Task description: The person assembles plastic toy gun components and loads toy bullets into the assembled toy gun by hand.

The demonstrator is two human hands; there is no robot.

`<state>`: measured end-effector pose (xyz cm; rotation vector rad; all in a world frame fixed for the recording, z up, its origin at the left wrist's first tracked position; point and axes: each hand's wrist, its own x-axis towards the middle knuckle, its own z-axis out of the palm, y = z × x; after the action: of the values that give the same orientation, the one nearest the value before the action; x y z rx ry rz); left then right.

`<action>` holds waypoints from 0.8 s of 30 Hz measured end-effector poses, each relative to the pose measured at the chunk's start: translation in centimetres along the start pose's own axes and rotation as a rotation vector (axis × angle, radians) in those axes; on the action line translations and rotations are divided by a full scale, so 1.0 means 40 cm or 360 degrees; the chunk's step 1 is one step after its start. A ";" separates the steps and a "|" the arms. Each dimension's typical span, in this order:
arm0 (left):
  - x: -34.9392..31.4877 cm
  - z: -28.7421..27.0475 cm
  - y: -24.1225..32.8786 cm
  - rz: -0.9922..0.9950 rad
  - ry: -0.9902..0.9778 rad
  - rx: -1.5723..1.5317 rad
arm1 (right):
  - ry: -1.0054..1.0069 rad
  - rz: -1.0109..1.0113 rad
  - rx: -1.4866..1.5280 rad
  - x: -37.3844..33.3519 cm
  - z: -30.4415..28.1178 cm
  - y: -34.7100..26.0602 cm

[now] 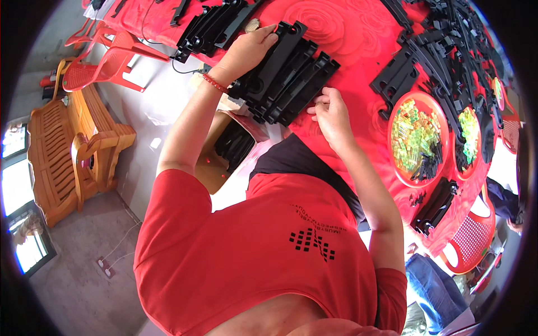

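A row of long black plastic parts (288, 78) lies side by side at the near edge of the table with the red cloth. My left hand (252, 53), a red bead bracelet at its wrist, is at the row's upper left. Its fingers close over the end of one part, and the palm side is hidden. Beside the row's right end is my right hand (332, 117), its fingers loosely bent and apart, with nothing visible in them. Whether its fingertips touch the nearest part I cannot tell.
More black parts (216, 25) lie at the far left, and a large heap (443, 50) covers the right. A red bowl (394, 162) holds small yellow-green and black pieces. Under the table edge, a box (210, 159) contains black parts. Red chairs (112, 64) and a wooden bench (56, 157) stand left.
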<state>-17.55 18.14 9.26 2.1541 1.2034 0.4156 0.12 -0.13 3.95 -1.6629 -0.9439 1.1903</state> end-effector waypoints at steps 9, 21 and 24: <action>0.004 0.001 -0.039 0.0050 0.0021 -0.0103 | -0.0048 -0.0020 0.0082 -0.006 -0.020 0.025; 0.012 0.010 -0.069 0.0149 0.0033 -0.0175 | -0.0174 -0.0107 0.0049 0.002 -0.040 0.062; 0.019 0.007 -0.061 0.0196 0.0140 -0.0095 | -0.0188 -0.0054 0.0109 -0.009 -0.050 0.050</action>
<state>-18.57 19.62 7.42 2.1850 1.0944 0.5974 2.15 -1.56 2.56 -1.5304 -0.9887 1.2953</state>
